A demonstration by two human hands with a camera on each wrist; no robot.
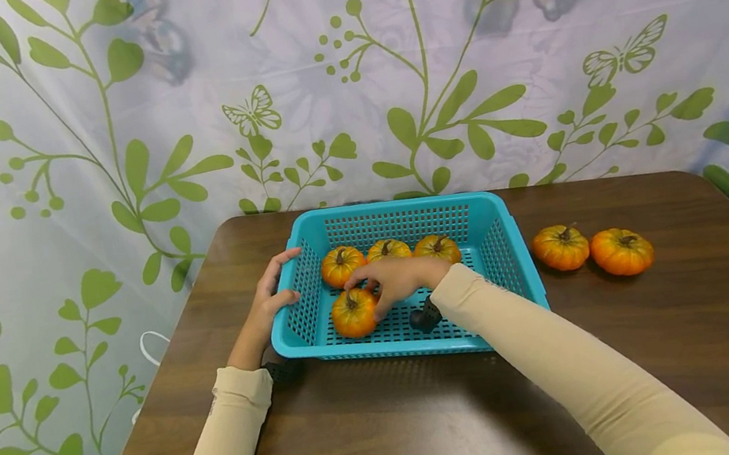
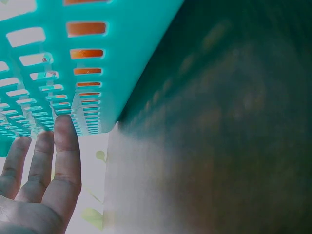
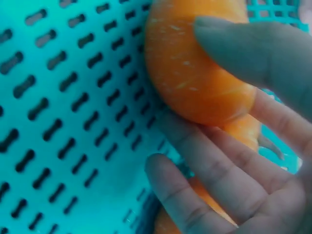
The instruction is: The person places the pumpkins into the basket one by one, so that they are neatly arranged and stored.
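A turquoise plastic basket with slotted walls stands on the table. My left hand holds its left rim, with the thumb over the edge; in the left wrist view, straight fingers lie against the outside of the wall. Inside the basket, my right hand grips a small orange pumpkin near the front left. The right wrist view shows the thumb on one side of this pumpkin and fingers around the other. Behind it, three more pumpkins line the back, partly covered by the right hand.
Right of the basket, two orange pumpkins sit side by side on the brown wooden table. A curtain with green leaves and butterflies hangs behind the table. A white cable loops at the table's left edge.
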